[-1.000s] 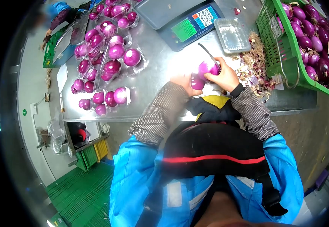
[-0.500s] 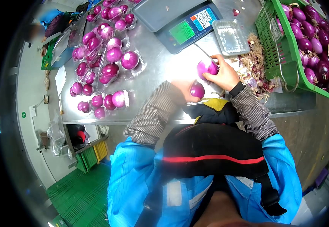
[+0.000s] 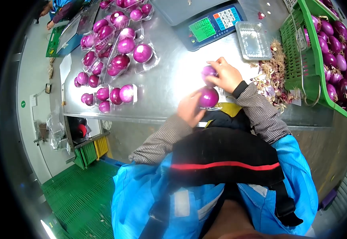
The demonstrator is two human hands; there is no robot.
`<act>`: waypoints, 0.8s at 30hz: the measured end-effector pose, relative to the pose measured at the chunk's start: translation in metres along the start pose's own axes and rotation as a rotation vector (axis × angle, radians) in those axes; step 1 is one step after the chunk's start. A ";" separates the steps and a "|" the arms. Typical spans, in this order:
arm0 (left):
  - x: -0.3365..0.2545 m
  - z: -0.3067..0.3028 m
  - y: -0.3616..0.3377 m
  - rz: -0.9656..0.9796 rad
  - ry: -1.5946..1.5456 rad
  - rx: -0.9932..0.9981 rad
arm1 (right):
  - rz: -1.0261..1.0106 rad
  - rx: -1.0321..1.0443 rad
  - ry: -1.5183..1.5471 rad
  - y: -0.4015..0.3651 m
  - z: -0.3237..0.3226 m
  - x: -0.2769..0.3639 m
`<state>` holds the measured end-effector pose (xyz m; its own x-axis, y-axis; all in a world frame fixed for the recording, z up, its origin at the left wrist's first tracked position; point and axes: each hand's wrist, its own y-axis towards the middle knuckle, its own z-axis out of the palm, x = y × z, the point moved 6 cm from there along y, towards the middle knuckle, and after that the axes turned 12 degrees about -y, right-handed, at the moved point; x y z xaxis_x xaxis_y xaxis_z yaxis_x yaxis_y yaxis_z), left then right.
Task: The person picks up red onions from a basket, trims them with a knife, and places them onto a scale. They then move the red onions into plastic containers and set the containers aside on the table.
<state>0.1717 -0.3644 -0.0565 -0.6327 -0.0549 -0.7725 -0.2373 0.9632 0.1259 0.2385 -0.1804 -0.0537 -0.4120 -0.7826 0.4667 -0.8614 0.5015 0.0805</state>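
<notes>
My right hand (image 3: 227, 75) has its fingers and thumb closed around a peeled red onion (image 3: 208, 74) just above the steel table. A second, larger red onion (image 3: 209, 97) is nearer my body, close to the table's front edge. Beside its left side is my left hand (image 3: 190, 107), blurred by motion, with its fingertips right at the onion and its thumb lower down. Part of a clear plastic rim (image 3: 211, 108) shows under that onion. An empty clear tray (image 3: 254, 41) stands beyond my right hand.
A digital scale (image 3: 207, 28) with a lit green display stands at the back. Several packed trays of red onions (image 3: 119, 61) lie on the left. Onion skins and roots (image 3: 273, 75) are piled on the right, beside a green crate (image 3: 295, 59) full of onions. Another person (image 3: 59, 8) is far left.
My right hand and its onion have shifted slightly left. My left hand has drawn back left and downward, leaving more of the nearer onion in view. The camera view has shifted a little.
</notes>
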 end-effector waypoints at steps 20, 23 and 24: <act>0.148 0.028 -0.031 -0.942 -0.869 -0.359 | 0.329 0.119 0.539 -0.004 0.091 -0.070; 0.143 0.024 -0.031 -0.960 -0.898 -0.419 | 0.374 0.161 0.612 -0.004 0.077 -0.052; 0.138 0.017 -0.032 -0.924 -0.900 -0.434 | 0.239 0.040 0.529 -0.001 0.072 -0.050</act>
<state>0.1045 -0.3978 -0.1781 0.5384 -0.2800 -0.7948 -0.6252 0.4997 -0.5995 0.2382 -0.1682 -0.1404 -0.4004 -0.3533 0.8455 -0.7775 0.6193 -0.1095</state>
